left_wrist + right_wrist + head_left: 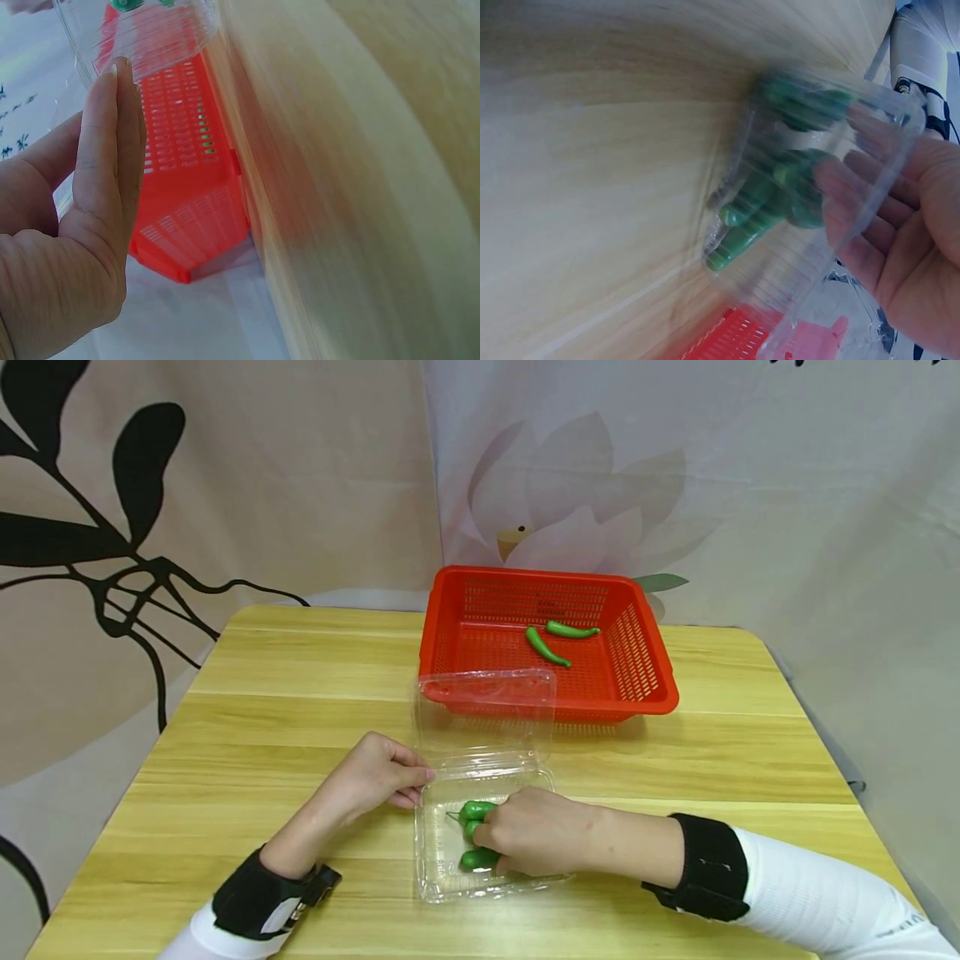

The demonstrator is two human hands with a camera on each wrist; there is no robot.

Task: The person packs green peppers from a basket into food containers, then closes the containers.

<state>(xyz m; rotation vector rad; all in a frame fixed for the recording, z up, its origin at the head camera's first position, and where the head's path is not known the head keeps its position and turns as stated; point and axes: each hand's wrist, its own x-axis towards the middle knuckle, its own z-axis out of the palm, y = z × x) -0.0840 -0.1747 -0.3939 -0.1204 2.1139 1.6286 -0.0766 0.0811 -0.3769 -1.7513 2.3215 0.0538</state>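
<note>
A clear plastic clamshell box (pixel 442 885) lies on the table with its lid (pixel 487 718) raised toward the back. My left hand (pixel 386 777) pinches the left rim of the box near the hinge; in the left wrist view its fingers (pixel 101 150) extend to the box edge. Inside the box lie several green chili peppers (pixel 476 860). My right hand (pixel 536 831) reaches in from the right, fingertips touching the peppers (pixel 742 244). Its thumb and fingers stand apart in the right wrist view, where motion blurs the peppers.
Behind the box stands a red plastic basket (pixel 652 668) with slotted walls. Two green chili peppers (pixel 547 647) lie in it. The raised lid overlaps the basket's front left in the head view. The wooden table (pixel 262 710) ends at a printed cloth backdrop (pixel 337 485).
</note>
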